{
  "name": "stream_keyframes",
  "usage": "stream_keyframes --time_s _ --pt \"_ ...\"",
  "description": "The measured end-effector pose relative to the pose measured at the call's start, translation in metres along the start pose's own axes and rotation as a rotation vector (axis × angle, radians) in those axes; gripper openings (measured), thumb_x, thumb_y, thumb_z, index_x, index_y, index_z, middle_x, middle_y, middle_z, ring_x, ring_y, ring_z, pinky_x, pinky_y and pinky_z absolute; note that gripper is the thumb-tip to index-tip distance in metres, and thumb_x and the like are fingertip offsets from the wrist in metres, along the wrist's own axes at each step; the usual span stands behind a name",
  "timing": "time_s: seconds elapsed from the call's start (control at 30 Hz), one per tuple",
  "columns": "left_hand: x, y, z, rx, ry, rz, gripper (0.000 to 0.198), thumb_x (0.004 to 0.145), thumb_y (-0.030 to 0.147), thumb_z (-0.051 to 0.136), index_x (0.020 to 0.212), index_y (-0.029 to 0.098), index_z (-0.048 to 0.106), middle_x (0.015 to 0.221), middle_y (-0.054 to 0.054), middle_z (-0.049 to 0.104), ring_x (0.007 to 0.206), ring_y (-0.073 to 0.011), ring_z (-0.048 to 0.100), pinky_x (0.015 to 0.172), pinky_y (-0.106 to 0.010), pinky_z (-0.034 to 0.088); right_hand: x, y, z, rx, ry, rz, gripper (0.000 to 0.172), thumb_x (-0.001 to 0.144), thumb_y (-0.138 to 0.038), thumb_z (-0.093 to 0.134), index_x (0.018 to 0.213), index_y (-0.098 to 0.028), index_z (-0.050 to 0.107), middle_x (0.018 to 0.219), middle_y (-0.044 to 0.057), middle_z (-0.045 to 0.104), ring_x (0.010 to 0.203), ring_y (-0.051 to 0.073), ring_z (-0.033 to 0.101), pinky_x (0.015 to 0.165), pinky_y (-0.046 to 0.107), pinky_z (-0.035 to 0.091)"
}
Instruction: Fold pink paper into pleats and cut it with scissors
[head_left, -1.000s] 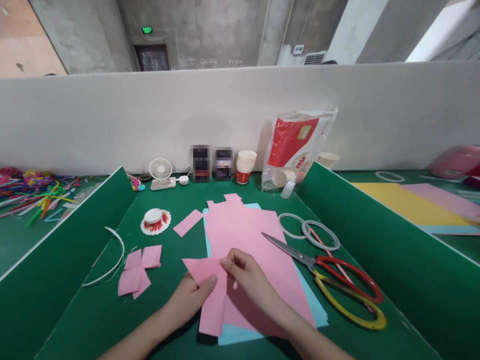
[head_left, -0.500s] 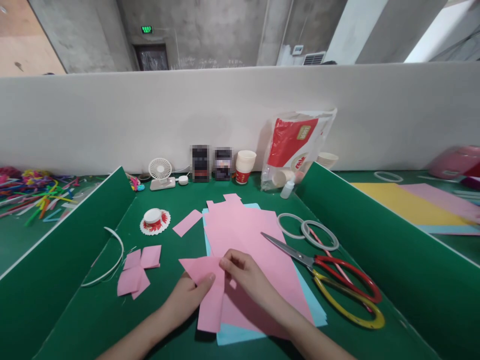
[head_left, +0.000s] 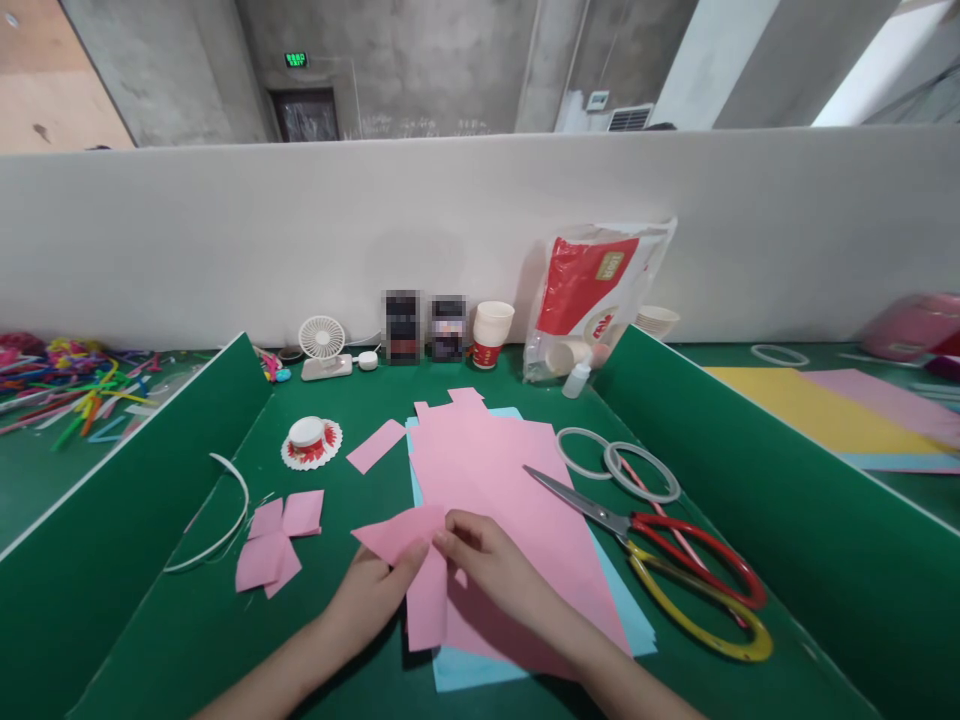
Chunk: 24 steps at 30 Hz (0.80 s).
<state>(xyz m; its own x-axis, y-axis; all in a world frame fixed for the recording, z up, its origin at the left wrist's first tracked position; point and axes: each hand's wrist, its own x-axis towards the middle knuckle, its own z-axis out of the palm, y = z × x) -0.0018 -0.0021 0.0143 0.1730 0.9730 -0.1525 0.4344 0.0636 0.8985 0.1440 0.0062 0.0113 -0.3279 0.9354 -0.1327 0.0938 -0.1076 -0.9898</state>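
Left tip of the folded pink paper strip point(head_left: 427, 612) lowered, bottom end raised from the near edge of the pink-and-blue sheet stack point(head_left: 495, 460); right hand point(head_left: 491, 562) brought nearer left hand point(head_left: 367, 595).

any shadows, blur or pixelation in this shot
Head view: soft shadow beneath the right hand, falling on the large pink sheet; same head view: two dark items pixelated beyond recognition, and the wall writing too faint to read.
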Motion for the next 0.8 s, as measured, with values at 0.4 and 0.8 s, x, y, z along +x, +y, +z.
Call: stream_keyframes --time_s 0.4,0.8 --pt "-0.0018 0.0038 -0.0014 -0.076 -0.088 -0.082 0.031 0.076 0.033 0.044 0.096 0.017 0.062 0.100 -0.004 0.066 0.100 -0.0224 0.054 0.089 -0.033 0.039 0.0006 -0.0029 -0.0017 0.025 0.050 -0.034 0.027 0.074 -0.031 0.047 0.052 -0.020 0.036 0.049 -0.007 0.034 0.048 0.009 0.033 0.048 0.022 0.026" --pt "-0.0007 0.0029 0.0009 -0.098 -0.029 -0.096 0.026 0.071 0.037 0.049 0.075 0.017 0.064 0.082 -0.004 0.068 0.087 -0.0221 0.058 0.078 -0.030 0.043 0.0009 0.0006 -0.0003 -0.025 0.025 -0.010 0.024 0.074 -0.027 0.046 0.052 -0.018 0.040 0.050 -0.006 0.036 0.049 0.010 0.035 0.049 0.023 0.026"
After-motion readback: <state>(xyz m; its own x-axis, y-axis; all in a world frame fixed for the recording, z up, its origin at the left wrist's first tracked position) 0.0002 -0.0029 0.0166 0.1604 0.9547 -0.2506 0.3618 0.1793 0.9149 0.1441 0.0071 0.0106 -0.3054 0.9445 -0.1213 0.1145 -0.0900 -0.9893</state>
